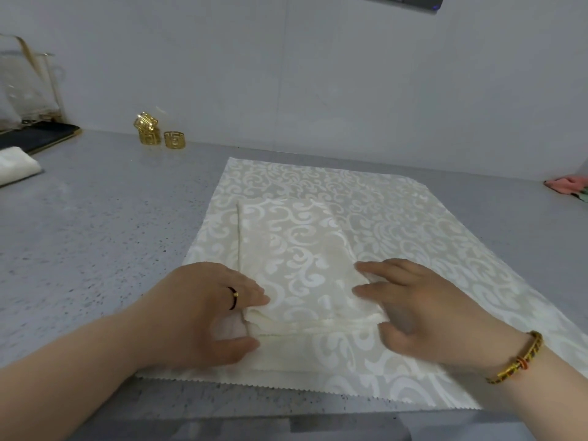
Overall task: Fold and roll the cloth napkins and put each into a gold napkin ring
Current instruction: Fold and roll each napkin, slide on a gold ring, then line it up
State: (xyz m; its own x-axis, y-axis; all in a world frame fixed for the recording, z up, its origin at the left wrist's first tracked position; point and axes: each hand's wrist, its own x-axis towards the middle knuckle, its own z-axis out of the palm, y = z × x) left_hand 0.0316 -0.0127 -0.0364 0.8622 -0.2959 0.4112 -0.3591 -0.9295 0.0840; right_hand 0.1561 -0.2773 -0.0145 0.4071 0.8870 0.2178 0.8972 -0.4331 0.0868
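Note:
A cream damask napkin folded into a long strip (296, 249) lies on top of a larger spread cream damask cloth (413, 224) on the grey counter. Its near end is turned over into a small roll (311, 319). My left hand (206, 313) grips the roll's left end between thumb and fingers. My right hand (413, 310) holds the right end, fingers on top and thumb at the near side. Gold napkin rings (159, 135) stand at the back left by the wall, one stacked on another (145, 121).
A folded white cloth (16, 168) and a dark tray (41, 136) with a clear container (25, 87) sit at far left. A pink cloth (566, 184) lies at the right edge. The grey wall (318, 74) runs behind the counter (95, 218).

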